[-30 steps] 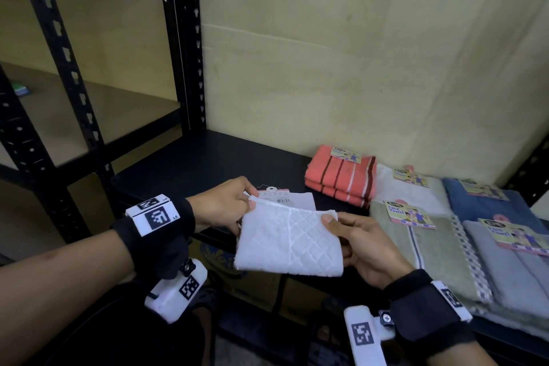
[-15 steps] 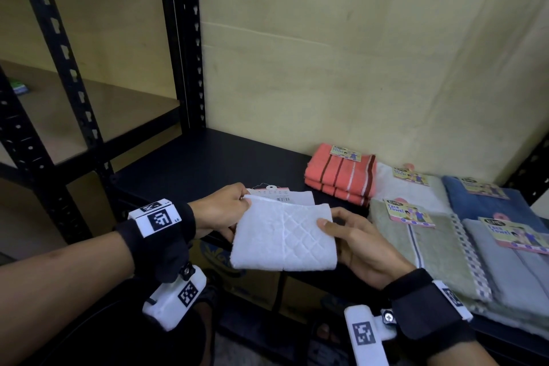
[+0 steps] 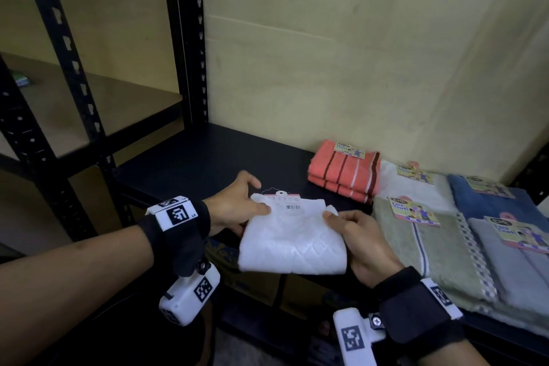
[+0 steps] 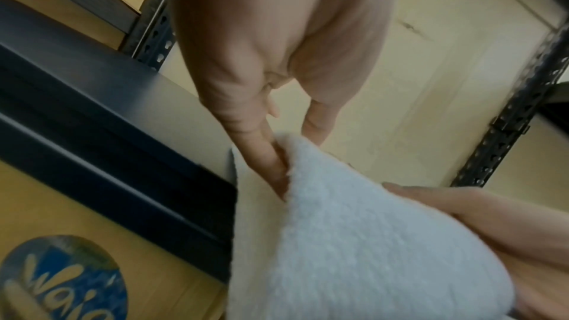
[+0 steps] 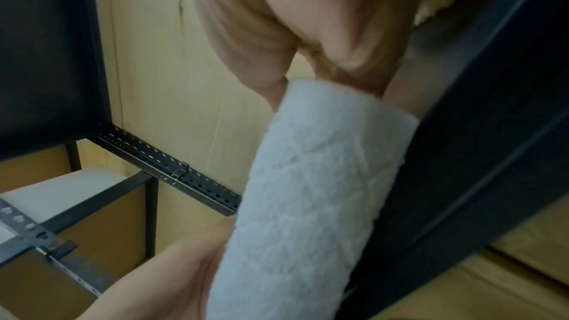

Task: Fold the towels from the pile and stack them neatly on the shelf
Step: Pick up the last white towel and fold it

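White towel [image 3: 292, 242], folded into a thick quilted square, is held in mid-air between two hands just in front of the black shelf [image 3: 208, 157]. Its left edge is pinched by the left hand [image 3: 234, 205], thumb on top and fingers [image 4: 270, 162] tucked into the fold, as the left wrist view shows. Its right edge is gripped by the right hand [image 3: 365, 242], thumb pressed on the upper corner and fingers curled underneath. A paper tag [image 3: 285, 202] with a barcode is seen lying on the towel's far edge. Farther back on the shelf, against the pale wall, a folded orange striped towel [image 3: 344, 169] is set. To its right, flat towels are laid out side by side and overlapping: a white one [image 3: 416, 190], a green one [image 3: 421, 246], a blue one [image 3: 490, 202] and a grey one [image 3: 514, 264], each bearing a coloured label. A cardboard box [image 4: 77, 264] with a round blue logo is visible below the shelf.
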